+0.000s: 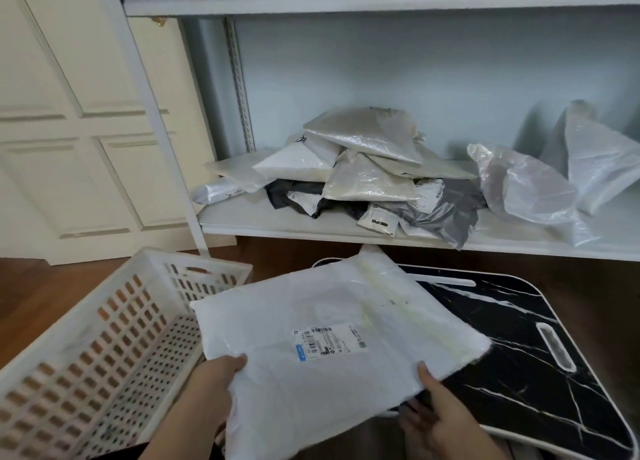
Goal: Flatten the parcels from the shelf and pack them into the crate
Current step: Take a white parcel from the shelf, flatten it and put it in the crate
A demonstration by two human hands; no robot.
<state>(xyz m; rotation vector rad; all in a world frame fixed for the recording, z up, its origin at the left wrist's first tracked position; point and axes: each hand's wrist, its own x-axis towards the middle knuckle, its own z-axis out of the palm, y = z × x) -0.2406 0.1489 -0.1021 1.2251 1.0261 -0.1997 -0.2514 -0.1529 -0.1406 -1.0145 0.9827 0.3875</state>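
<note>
I see both hands gripping one flat white plastic mailer parcel (332, 335) with a printed shipping label (329, 342) on its upper face. My left hand (211, 387) is closed on the parcel's near left edge, thumb on top and fingers hidden underneath. My right hand (429, 414) pinches the near right edge, thumb on top and fingers curled below. Just left of the left-hand grip sits the white perforated plastic crate (104, 342), tilted on the brown wooden floor (41, 286); no parcel shows inside it. Under and to the right of the right-hand grip lies a black marble-patterned tray table (540, 366) with a white rim, and the parcel overhangs its left part. Beyond the held parcel, the pale grey shelf (277, 222) carries a loose pile of white, beige and dark mailers (367, 172), with two crumpled translucent bags (533, 186) further right.
</note>
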